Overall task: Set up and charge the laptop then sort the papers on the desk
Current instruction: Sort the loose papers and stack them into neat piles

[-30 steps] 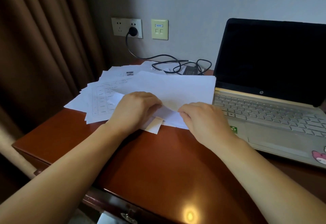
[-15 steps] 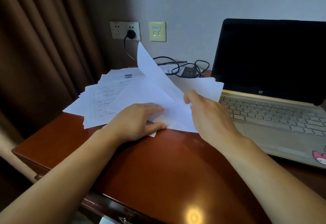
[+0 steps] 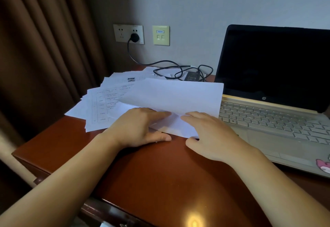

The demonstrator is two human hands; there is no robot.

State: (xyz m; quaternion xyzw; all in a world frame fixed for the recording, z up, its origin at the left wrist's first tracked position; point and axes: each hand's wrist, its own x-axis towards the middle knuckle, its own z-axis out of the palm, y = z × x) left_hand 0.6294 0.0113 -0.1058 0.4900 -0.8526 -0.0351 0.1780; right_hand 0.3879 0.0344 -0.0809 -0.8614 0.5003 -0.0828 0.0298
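Your papers (image 3: pixel 125 100) lie fanned out on the left-centre of the desk (image 3: pixel 160 173), w/ one blank sheet (image 3: pixel 178 96) on top, its right edge overlapping the laptop (image 3: pixel 278 119) keyboard. Printed table pages show at the left of the pile.

Your left hand (image 3: pixel 141 128) rests flat on the near edge of the pile, fingers stretched toward centre, thumb on the desk, gripping nothing. Your right hand (image 3: pixel 209 137) is also spread, fingertips tucked at the near edge of the blank sheet, thumb beside a sheet corner; can't tell if it pinches anything.

The laptop sits open at right, screen dark, pink sticker at its near corner. Far behind the papers, the charger (image 3: pixel 193 76) and looped cable lie on the desk, plug (image 3: pixel 134 37) in the wall socket (image 3: pixel 129 34). Left of it all hangs a brown curtain (image 3: pixel 44 48).
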